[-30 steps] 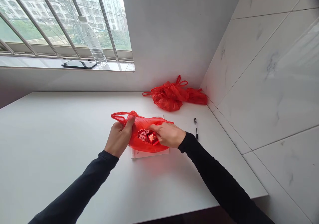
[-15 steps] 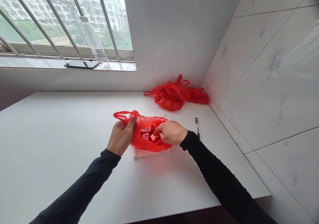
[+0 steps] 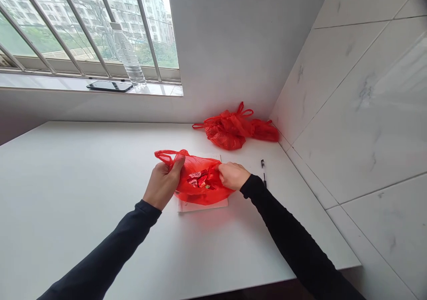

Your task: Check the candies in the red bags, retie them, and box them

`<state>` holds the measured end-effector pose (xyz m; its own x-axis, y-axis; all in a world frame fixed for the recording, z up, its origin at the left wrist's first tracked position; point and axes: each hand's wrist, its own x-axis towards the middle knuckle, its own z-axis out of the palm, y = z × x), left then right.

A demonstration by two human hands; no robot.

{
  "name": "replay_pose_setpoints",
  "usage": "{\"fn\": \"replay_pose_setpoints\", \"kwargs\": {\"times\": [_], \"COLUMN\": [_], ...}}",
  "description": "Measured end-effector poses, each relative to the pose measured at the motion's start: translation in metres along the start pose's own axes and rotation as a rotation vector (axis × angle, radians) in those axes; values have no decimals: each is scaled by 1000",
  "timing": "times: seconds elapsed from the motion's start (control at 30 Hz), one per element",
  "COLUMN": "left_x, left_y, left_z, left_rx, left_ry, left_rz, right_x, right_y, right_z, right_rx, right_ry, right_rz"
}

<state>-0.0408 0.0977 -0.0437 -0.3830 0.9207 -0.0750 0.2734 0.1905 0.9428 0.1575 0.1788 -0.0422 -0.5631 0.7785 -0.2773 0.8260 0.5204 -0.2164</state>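
On the window ledge at the far left lies a dark phone (image 3: 109, 86), and just to its right stands a clear plastic bottle (image 3: 128, 55) against the window bars; below them the white desk (image 3: 73, 180) stretches across to the tiled wall on the right; near the middle of the desk the left hand (image 3: 163, 183) is closed on the left edge of a red plastic bag (image 3: 200, 182), thumb up by the looped handle, fingers curled around the gathered plastic; the bag sits between both hands, on a white sheet of paper (image 3: 203, 205) whose near edge shows beneath it; through the thin plastic small red wrapped sweets (image 3: 197, 178) can be seen bunched together inside; the right hand (image 3: 233, 175) is clamped on the right edge of the same bag, knuckles up, fingers pinching the plastic; both forearms wear black sleeves; beyond the right hand, in the corner where the walls meet, lies a heap of crumpled red bags (image 3: 235, 129), well apart from the held one; just right of the right wrist a black pen (image 3: 263, 171) lies on the desk, near the tiled wall.
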Motion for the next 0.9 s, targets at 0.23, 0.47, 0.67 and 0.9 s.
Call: {"fn": "replay_pose_setpoints", "kwargs": {"times": [0.23,0.47,0.67,0.9], "left_x": [1,-2,-11,-10], "left_y": [1,15,40,37], "left_z": [-1,-4,-18,-18], "left_rx": [54,-189,-982,-982], "left_ry": [34,196,-250,-395], "left_rz": [112,266,-30,-83], "right_x": [1,-17,-54,-52], "right_y": [4,2,-11,-23], "right_z": [-2,-25,-58,-51], "right_rx": [100,308,1113,1353], "right_ry": [87,225,524,580], "right_rz": [-18,-207,-505,-384]}}
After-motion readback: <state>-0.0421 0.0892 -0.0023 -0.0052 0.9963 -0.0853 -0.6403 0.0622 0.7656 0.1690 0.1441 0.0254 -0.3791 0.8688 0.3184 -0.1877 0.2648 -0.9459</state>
